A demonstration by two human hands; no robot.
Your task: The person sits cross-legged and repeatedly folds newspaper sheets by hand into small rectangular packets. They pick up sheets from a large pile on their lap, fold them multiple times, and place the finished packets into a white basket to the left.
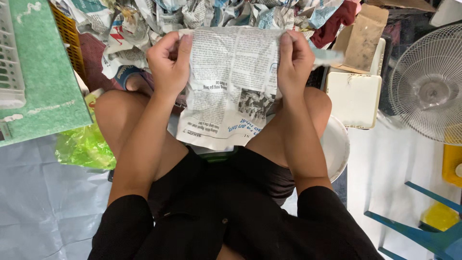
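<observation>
While a green board [45, 91] and a white slotted basket [10, 53] lie at the far left, with a crumpled green plastic bag [84, 147] just near of them, the person sits with knees spread. The left hand [168, 62] pinches the left edge of a newspaper sheet [231, 86], and the right hand [293, 60] pinches its right edge, the two hands apart and holding the sheet spread over the lap. Beyond it lies a heap of crumpled newspaper [192, 12]. To the right sit a white square lid [353, 98], a brown cardboard piece [361, 38] and a white fan [428, 84].
</observation>
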